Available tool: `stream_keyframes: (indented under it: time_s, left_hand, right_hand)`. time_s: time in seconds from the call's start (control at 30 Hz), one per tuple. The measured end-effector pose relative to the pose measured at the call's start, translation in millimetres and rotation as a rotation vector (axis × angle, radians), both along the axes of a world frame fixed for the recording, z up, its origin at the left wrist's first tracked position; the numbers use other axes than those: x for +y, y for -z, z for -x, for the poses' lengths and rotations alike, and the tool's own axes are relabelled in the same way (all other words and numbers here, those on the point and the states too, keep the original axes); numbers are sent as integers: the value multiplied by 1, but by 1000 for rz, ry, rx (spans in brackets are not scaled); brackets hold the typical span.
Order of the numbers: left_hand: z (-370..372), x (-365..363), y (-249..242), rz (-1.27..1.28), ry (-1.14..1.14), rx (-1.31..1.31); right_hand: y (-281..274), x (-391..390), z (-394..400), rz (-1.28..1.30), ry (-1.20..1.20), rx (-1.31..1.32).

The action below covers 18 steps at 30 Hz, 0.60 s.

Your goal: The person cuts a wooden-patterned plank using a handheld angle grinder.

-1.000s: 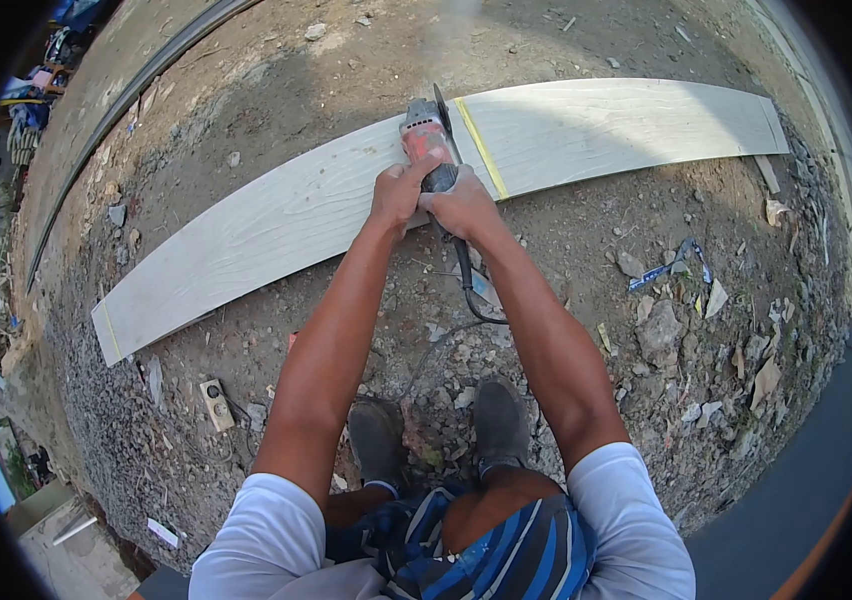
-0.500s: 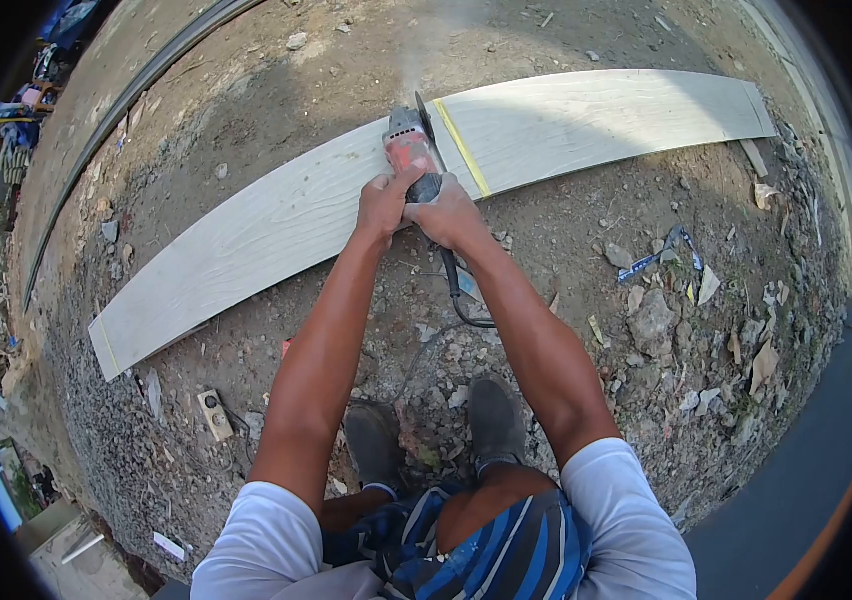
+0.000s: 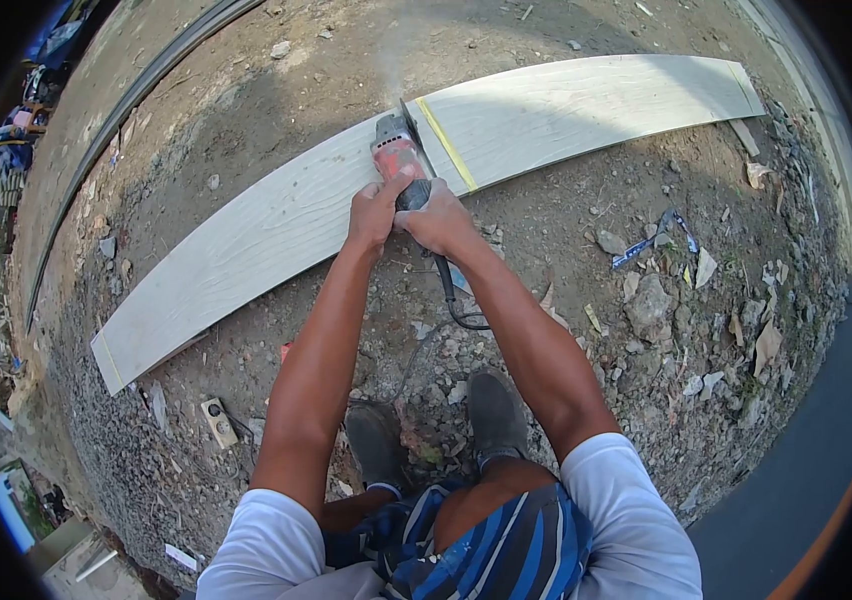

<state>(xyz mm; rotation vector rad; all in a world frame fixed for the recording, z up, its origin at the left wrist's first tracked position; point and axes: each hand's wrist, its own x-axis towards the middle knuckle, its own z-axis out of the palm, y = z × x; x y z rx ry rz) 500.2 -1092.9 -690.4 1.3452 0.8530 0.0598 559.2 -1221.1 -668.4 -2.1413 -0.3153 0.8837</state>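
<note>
Both my hands are wrapped round a red and black angle grinder (image 3: 399, 157). My left hand (image 3: 374, 213) closes on the left side of its body, and my right hand (image 3: 438, 219) grips the rear right side. Its cutting disc (image 3: 412, 128) stands on edge at the far side of a long pale board (image 3: 256, 230) with a wood-grain face. Just right of the disc, a yellow strip (image 3: 448, 145) crosses the board. Dust rises beyond the disc. From the grinder's rear a black cord (image 3: 448, 285) hangs towards the ground.
An extension socket (image 3: 218, 423) lies on the rubble at lower left. My shoes (image 3: 497, 413) stand on stony ground behind the board. Stones (image 3: 650, 308) and a blue strap-like scrap (image 3: 636, 252) lie to the right. A dark pipe (image 3: 111, 130) curves along the far left.
The grinder and both hands appear slightly farther left in view, still against the board's far edge. The whole scene has shifted a little as the camera moved. Dust still rises.
</note>
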Motion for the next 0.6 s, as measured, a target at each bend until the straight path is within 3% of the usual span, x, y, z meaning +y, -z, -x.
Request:
stream_keyframes:
  time_s: [0.6]
  left_hand:
    - [13, -11, -1, -42, 31, 14]
  right_hand:
    - [-6, -13, 15, 36, 14, 42]
